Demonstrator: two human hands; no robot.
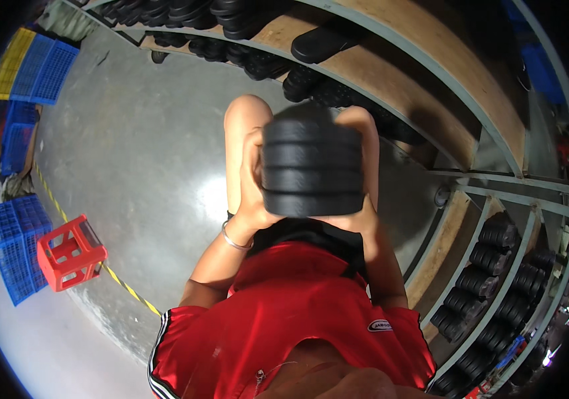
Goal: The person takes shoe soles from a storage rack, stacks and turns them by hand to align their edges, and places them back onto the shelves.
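1. Here's the grey floor (pixel 151 126), the biggest stretch of all: wide room left of the bare knees (pixel 247 113), narrowing to a strip on the right.
2. Along the floor's far edge runs the long rack (pixel 377 68), its wooden boards bearing rows of black footwear (pixel 234 20), its metal rim curving just beyond the knees!
3. Over on the right, a second rack (pixel 437 249) closes off that side, black bundles (pixel 476 280) lined up between its rails.
4. Down the floor's left edge, blue crates (pixel 18 246) stand well apart from the hands, a yellow crate (pixel 13 63) up by the far left corner.
5. Just beside the nearer crates, a red stool (pixel 71 253), with striped tape (pixel 125 287) running past it along the floor.
6. And the centrepiece: a black stack (pixel 312 169), four ridged layers facing us, held up over the lap, its top blurred between the knees.
7. Left hand (pixel 254 183): fingers together, pressed up the stack's left side, palm at its lower left corner.
8. Right hand (pixel 359 216): cupping the lower right corner, thumb up the side; its other fingers are mostly hidden, their spread impossible to tell.
9. Smallest, a metal bangle (pixel 234 237) circles the left wrist.
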